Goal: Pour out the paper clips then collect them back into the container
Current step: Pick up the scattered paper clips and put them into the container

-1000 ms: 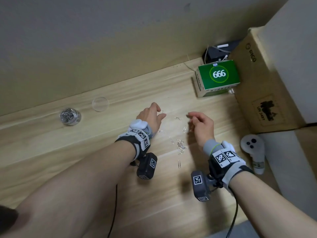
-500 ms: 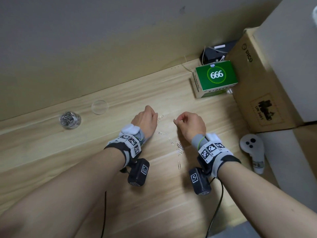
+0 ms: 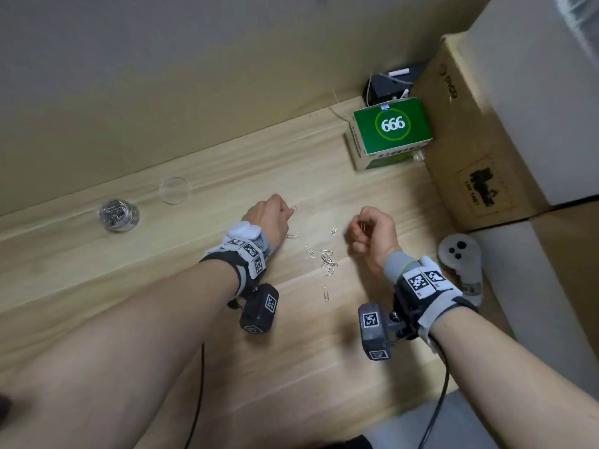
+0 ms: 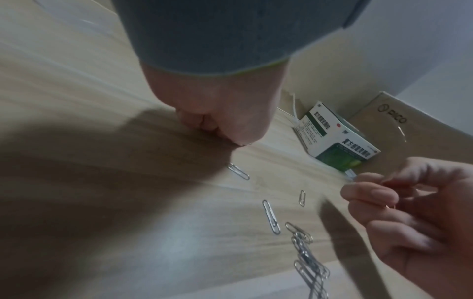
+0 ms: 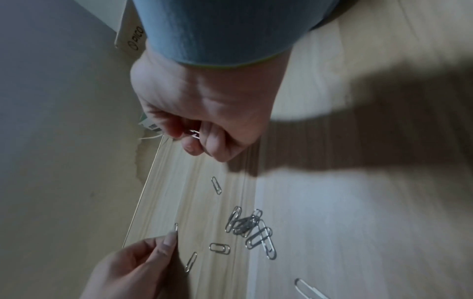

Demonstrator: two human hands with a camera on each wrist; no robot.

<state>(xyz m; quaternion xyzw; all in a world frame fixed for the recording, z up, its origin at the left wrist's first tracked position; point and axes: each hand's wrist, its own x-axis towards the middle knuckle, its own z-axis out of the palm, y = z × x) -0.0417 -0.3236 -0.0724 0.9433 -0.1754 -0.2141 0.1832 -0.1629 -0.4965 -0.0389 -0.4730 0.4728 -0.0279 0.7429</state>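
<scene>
Leftmost on the pale wooden desk (image 3: 97,280) stands a small clear jar (image 3: 119,214) with paper clips inside, uncapped, and just to its right lies its round clear lid (image 3: 174,190), flat on the wood. Behind both runs a plain beige wall (image 3: 162,76) that meets the desk's far edge.

Next comes the left hand (image 3: 270,215), fingers curled, pinching one clip (image 5: 176,227) at its fingertips low over the wood. Between the two hands the loose clips are scattered on the desk: a tangled clump (image 3: 328,262) in the middle, a few single ones around it, and one alone (image 3: 326,293) nearer the person. Both wrists carry strapped cameras with black-and-white markers and trailing cables.

The right hand (image 3: 372,233) is raised slightly off the surface, its fingers curled in and gripping clips (image 5: 194,133) against the palm.

Further right, near the wall, sits a green box marked 666 (image 3: 392,129), with a dark device and wires behind it. A large cardboard box (image 3: 470,150) fills the right corner, and a white controller (image 3: 460,257) lies at its foot.
</scene>
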